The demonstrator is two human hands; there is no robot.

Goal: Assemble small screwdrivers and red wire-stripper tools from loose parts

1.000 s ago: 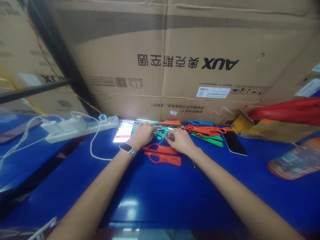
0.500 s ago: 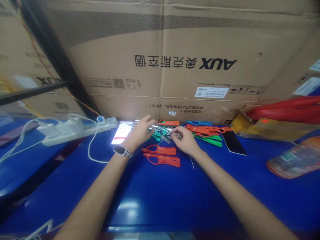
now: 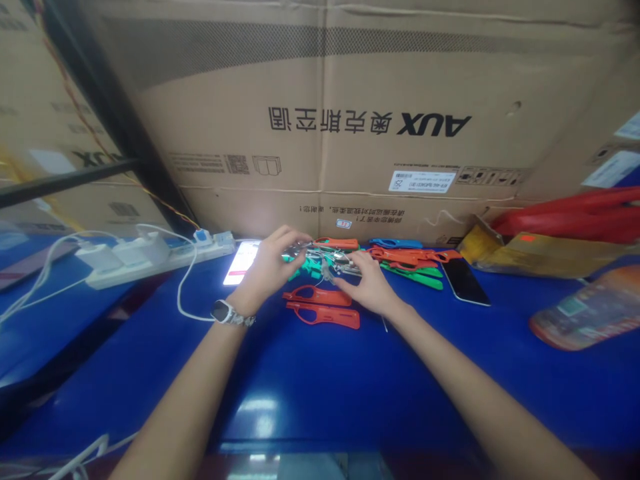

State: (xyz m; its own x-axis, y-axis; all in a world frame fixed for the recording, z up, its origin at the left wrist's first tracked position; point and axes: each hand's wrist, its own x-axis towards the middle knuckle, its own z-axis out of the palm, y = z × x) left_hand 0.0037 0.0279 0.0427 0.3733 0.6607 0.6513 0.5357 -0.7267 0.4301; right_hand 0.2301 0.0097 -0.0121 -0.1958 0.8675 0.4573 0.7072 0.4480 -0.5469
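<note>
My left hand (image 3: 270,267), a watch on its wrist, is raised over a pile of small metal parts (image 3: 327,260) and pinches something shiny between thumb and fingers. My right hand (image 3: 367,283) rests on the pile's right side, fingers curled on the metal pieces; what it grips is too small to name. Two orange plastic handle pieces (image 3: 323,305) lie just in front of the hands. More orange, green and blue handle pieces (image 3: 410,261) are spread behind and to the right, on the blue table (image 3: 320,380).
A lit phone (image 3: 241,261) lies left of the hands, a dark phone (image 3: 465,281) to the right. A white power strip (image 3: 150,257) with chargers and cables runs left. A big AUX cardboard box (image 3: 350,120) walls the back. Packets (image 3: 575,313) lie at right.
My left hand has lifted off the pile and drawn back, now pinching a small shiny piece. My right hand has shifted slightly and settled on the pile.
</note>
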